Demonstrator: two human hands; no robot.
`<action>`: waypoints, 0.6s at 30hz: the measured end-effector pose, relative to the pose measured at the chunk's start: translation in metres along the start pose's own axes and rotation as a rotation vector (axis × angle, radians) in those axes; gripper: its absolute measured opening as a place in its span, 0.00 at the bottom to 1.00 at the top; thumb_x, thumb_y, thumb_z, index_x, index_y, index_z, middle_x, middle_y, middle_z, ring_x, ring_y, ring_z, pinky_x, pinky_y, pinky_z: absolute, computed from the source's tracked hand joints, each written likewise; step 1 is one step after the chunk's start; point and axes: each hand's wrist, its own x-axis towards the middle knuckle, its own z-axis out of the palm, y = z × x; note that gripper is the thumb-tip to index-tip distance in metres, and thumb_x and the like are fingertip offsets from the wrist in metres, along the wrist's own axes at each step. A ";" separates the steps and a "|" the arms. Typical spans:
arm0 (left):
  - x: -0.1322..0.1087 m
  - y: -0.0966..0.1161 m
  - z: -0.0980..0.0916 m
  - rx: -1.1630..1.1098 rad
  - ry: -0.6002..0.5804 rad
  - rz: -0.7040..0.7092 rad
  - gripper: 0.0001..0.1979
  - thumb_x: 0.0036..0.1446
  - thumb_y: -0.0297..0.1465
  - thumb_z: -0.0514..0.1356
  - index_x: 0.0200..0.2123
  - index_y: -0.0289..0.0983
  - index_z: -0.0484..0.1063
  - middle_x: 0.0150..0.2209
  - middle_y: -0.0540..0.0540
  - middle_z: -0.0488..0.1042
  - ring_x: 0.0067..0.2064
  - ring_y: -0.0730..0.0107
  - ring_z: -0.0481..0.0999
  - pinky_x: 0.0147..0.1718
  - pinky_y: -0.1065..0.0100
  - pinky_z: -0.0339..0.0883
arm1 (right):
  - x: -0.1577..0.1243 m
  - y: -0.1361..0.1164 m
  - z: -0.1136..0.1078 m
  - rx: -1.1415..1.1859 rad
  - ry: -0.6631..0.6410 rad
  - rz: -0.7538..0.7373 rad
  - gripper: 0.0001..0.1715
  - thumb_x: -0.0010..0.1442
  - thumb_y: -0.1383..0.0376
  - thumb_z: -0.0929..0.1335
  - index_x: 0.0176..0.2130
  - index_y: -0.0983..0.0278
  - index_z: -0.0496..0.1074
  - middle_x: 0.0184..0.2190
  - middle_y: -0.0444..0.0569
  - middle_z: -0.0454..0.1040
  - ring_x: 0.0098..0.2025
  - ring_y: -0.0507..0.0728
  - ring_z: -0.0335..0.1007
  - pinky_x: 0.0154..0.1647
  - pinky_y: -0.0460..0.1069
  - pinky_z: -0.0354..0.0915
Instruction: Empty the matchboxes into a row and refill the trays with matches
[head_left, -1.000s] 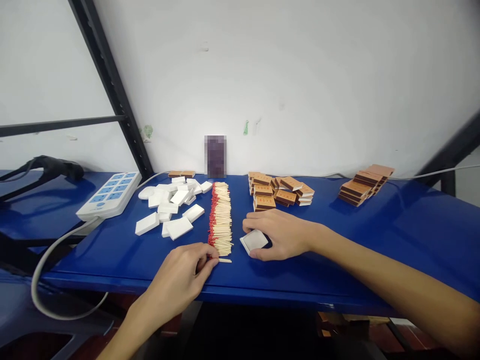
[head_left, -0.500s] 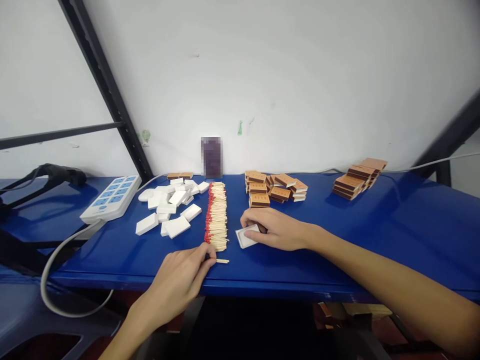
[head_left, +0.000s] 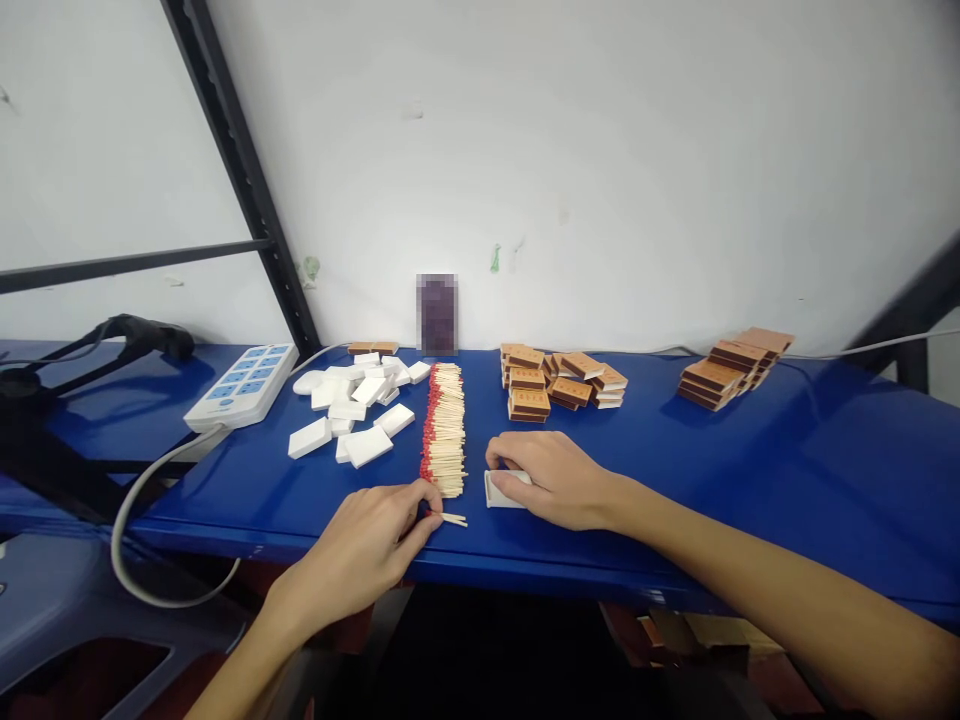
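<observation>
Between thumb and forefinger, my left hand (head_left: 382, 530) pinches a few matches (head_left: 454, 520), their pale ends sticking out to the right; the heads are covered by the fingers. Just beyond it runs a long row of matches (head_left: 448, 430), red heads to the left. My right hand (head_left: 555, 478) is closed on a white matchbox tray (head_left: 504, 492), its open side up, low over or on the blue table right of the row. The palm hides part of this tray.
White matchbox trays (head_left: 367, 446) lie heaped on the left. Brown matchboxes (head_left: 528, 403) are piled behind my right hand, and brown sleeves (head_left: 712, 380) are stacked at the right. A power strip (head_left: 241, 388) lies at left; a pixelated dark object leans on the wall.
The view has shifted a little. My right hand has turned the tray so that it lies squarer to the table edge. The matches in my left hand now fan slightly apart.
</observation>
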 end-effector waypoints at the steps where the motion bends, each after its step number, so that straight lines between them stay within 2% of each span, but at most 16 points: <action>1: 0.000 0.000 -0.001 0.014 -0.013 0.008 0.12 0.71 0.38 0.48 0.40 0.43 0.68 0.33 0.53 0.74 0.34 0.67 0.72 0.34 0.67 0.55 | -0.001 -0.001 0.000 -0.010 0.006 -0.014 0.10 0.66 0.60 0.62 0.36 0.62 0.68 0.32 0.45 0.71 0.31 0.53 0.62 0.33 0.49 0.53; 4: 0.000 0.000 0.000 0.061 -0.027 0.025 0.13 0.72 0.37 0.45 0.40 0.42 0.66 0.34 0.51 0.75 0.35 0.65 0.74 0.33 0.66 0.55 | -0.003 -0.003 0.001 -0.058 0.128 -0.138 0.11 0.63 0.58 0.64 0.40 0.63 0.69 0.35 0.48 0.72 0.33 0.55 0.63 0.35 0.50 0.54; 7: 0.001 0.000 0.003 0.115 -0.012 0.018 0.14 0.72 0.37 0.42 0.39 0.41 0.64 0.34 0.50 0.75 0.33 0.62 0.75 0.32 0.65 0.53 | -0.003 -0.008 0.006 -0.131 0.279 -0.375 0.12 0.60 0.58 0.66 0.38 0.64 0.71 0.33 0.49 0.70 0.33 0.55 0.60 0.35 0.51 0.54; 10: 0.001 -0.001 0.007 0.138 -0.006 0.021 0.14 0.73 0.37 0.42 0.38 0.41 0.63 0.33 0.50 0.76 0.32 0.61 0.76 0.30 0.65 0.51 | 0.000 -0.015 0.015 -0.231 0.303 -0.522 0.12 0.61 0.58 0.67 0.33 0.64 0.72 0.30 0.48 0.69 0.31 0.55 0.57 0.35 0.52 0.51; 14: 0.000 -0.002 0.009 0.134 0.010 0.030 0.14 0.72 0.37 0.42 0.38 0.41 0.63 0.32 0.50 0.76 0.33 0.61 0.77 0.30 0.66 0.52 | 0.006 -0.022 0.025 -0.239 0.277 -0.522 0.13 0.64 0.61 0.67 0.29 0.64 0.72 0.28 0.46 0.69 0.31 0.53 0.55 0.35 0.52 0.49; 18: 0.000 -0.001 0.009 0.075 0.038 0.028 0.13 0.72 0.38 0.45 0.40 0.41 0.65 0.35 0.51 0.77 0.35 0.64 0.77 0.32 0.67 0.54 | 0.007 -0.020 0.025 -0.165 0.251 -0.467 0.11 0.63 0.66 0.67 0.28 0.65 0.71 0.26 0.44 0.69 0.31 0.53 0.56 0.35 0.52 0.49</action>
